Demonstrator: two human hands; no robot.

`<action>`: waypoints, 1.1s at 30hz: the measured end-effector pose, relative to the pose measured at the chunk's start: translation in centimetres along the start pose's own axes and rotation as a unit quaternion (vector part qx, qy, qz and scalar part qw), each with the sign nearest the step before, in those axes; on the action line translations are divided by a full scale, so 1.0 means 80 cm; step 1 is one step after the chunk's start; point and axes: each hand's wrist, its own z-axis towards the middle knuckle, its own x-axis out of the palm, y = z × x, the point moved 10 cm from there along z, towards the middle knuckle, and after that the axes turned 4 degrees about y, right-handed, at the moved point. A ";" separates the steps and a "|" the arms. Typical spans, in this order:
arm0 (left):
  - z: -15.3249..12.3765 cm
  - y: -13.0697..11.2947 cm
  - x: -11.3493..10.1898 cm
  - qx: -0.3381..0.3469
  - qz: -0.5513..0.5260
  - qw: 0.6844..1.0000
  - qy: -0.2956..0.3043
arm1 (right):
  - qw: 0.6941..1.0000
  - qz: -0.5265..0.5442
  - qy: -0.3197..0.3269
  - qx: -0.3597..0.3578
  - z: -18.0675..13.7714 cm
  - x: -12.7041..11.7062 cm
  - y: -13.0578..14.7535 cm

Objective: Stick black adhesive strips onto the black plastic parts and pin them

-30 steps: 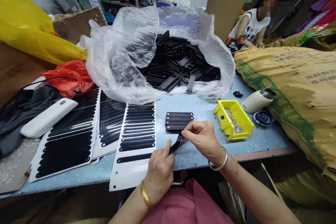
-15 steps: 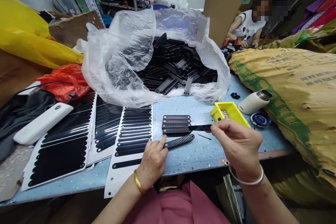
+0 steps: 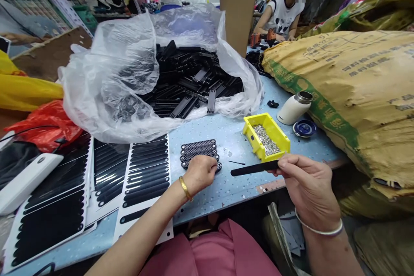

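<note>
My right hand (image 3: 310,185) pinches one end of a thin, flat black strip (image 3: 254,168) with a rounded tip, holding it out to the left above the table's front edge. My left hand (image 3: 201,174) is closed, thumb and finger together, on a textured black strip (image 3: 219,167); only its right end with a metal ring shows, and the hand covers the rest. Directly behind it, several similar textured strips (image 3: 198,145) with ringed ends lie side by side. Right of these, a thin dark pin-like piece (image 3: 236,162) lies on the blue speckled table (image 3: 226,189).
A yellow bin (image 3: 284,142) holds small metal pieces. Behind it are an open white bottle (image 3: 293,108) and its blue lid (image 3: 304,128). Sheets of black strips (image 3: 147,172) lie left. A plastic bag (image 3: 106,77) of black parts (image 3: 194,77) stands behind; a large sack (image 3: 339,69) bounds the right.
My left hand has gone from pointing at the loose textured strip's left end to closing over it. My right hand has drawn the flat black strip away from the row. The view has shifted right.
</note>
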 end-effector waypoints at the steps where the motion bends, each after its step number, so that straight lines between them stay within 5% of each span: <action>1: 0.008 0.001 0.005 -0.008 0.018 1.000 0.015 | 1.000 0.005 -0.006 0.007 -0.002 -0.006 -0.003; 11: 0.032 -0.003 0.010 0.005 0.038 0.997 0.071 | 0.999 0.033 -0.010 0.038 -0.010 -0.032 -0.024; 21: 0.035 0.004 0.004 0.045 -0.081 0.995 0.040 | 0.997 0.050 0.006 0.055 -0.014 -0.024 -0.031; 33: 0.028 -0.007 0.006 0.090 0.002 0.995 0.032 | 0.997 0.043 0.004 0.069 -0.017 -0.018 -0.033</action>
